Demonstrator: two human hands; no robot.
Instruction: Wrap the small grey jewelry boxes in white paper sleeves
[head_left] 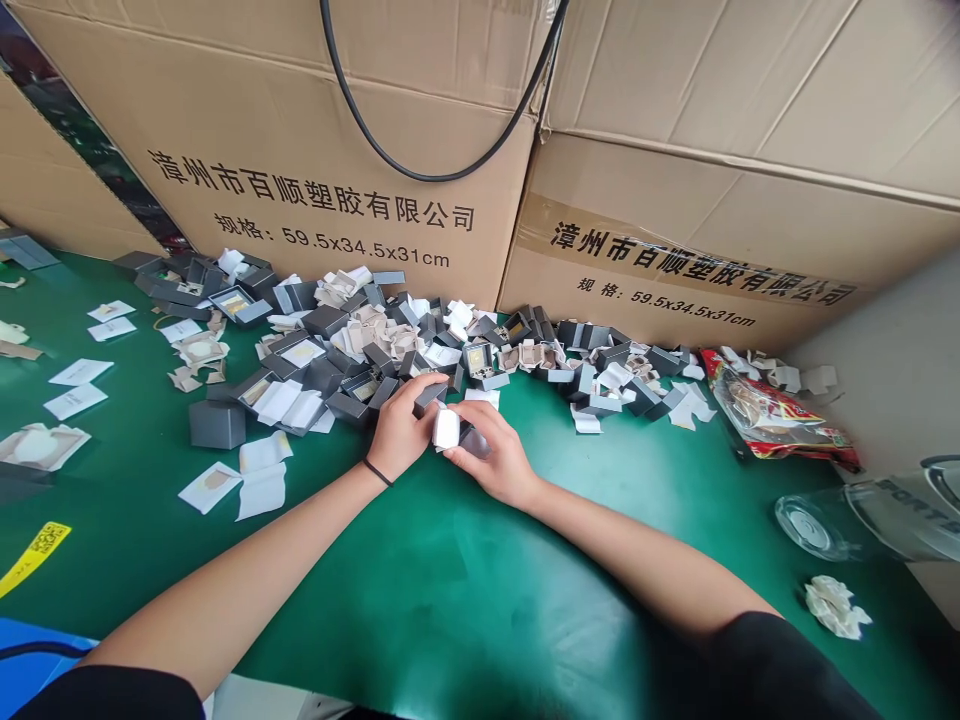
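Observation:
Both my hands meet near the middle of the green table, at the front edge of a long heap of small dark grey boxes (322, 375). My left hand (401, 425) is closed round a small dark box (430, 393), seen only in part. A small white piece (446, 428) sits between my two hands, held upright. My right hand (499, 455) pinches this white piece from the right with thumb and fingers. Something dark shows just behind it, mostly hidden by the fingers.
Large cardboard cartons (337, 130) stand behind the heap. White cards (262, 480) lie on the green table (420, 600) to the left. At the right are a red snack bag (772, 410), a clear cup (892, 515) and crumpled paper (836, 606). A black cable (420, 177) hangs above.

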